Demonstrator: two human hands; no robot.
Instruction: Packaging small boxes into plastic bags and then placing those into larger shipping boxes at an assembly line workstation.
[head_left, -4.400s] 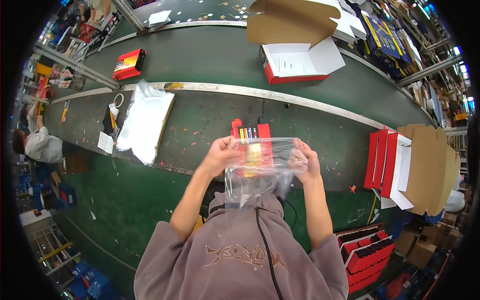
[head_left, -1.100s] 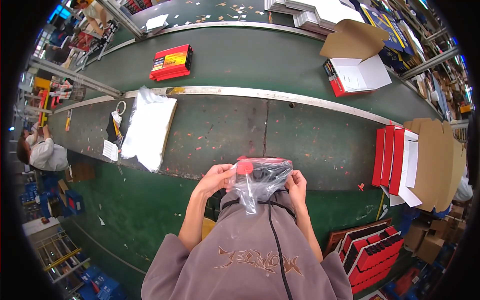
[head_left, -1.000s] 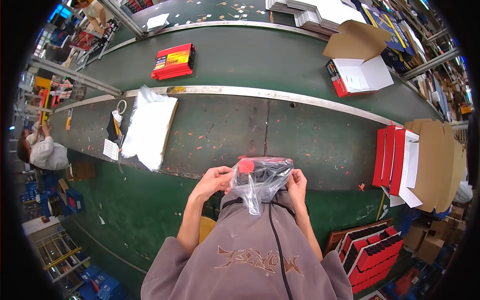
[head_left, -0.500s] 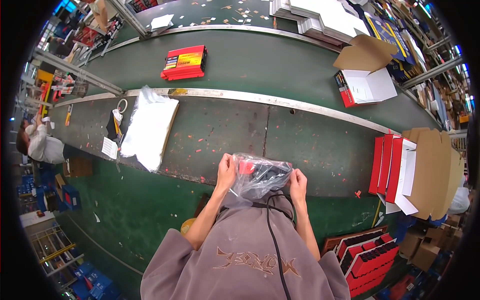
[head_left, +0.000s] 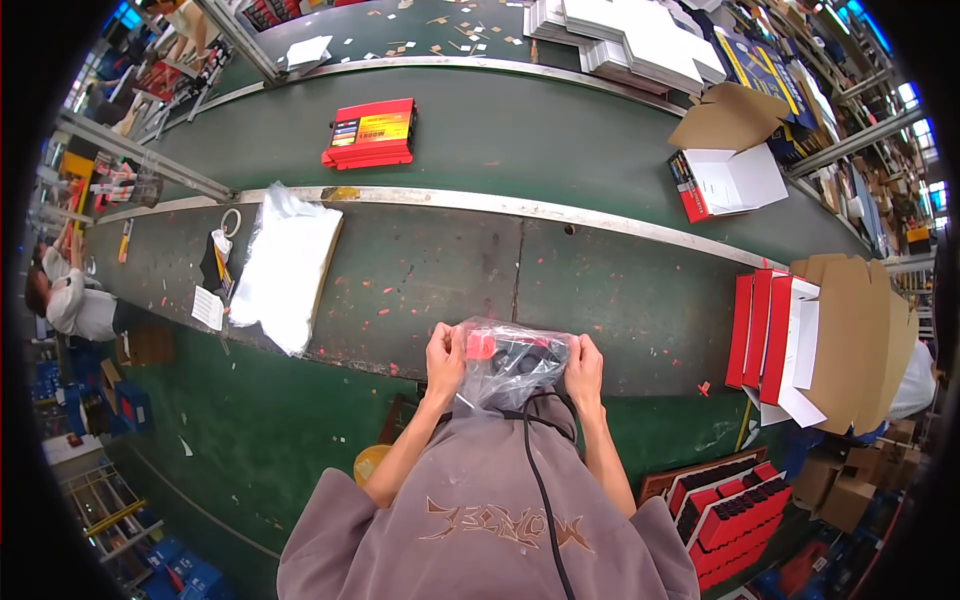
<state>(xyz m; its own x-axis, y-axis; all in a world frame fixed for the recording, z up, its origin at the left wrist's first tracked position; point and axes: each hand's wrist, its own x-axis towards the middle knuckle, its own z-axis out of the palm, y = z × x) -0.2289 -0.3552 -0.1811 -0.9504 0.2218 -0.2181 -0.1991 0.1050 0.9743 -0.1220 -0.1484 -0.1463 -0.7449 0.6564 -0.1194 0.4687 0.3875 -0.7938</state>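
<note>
A clear plastic bag (head_left: 500, 388) hangs in front of my waist, at the near edge of the workbench (head_left: 420, 290). Through the film show a red piece and some black parts or cable, too blurred to name. My left hand (head_left: 445, 362) pinches the bag's left top corner, fingers closed. At the other corner my right hand (head_left: 583, 372) is closed on the bag too, so its upper edge is stretched between both hands. A thin black cable (head_left: 540, 470) runs down over my shirt beside the bag.
Left on the bench lies a stack of white plastic bags (head_left: 285, 270), with scissors (head_left: 222, 245) beside it. Red cartons (head_left: 765, 330) stand at the right. On the conveyor rest a red metal device (head_left: 370, 135) and an open white box (head_left: 735, 180). A co-worker (head_left: 75, 290) is far left.
My hands have drawn the bag's upper edge straighter and more level. The right hand has turned and now grips the corner more fully. The view has shifted slightly.
</note>
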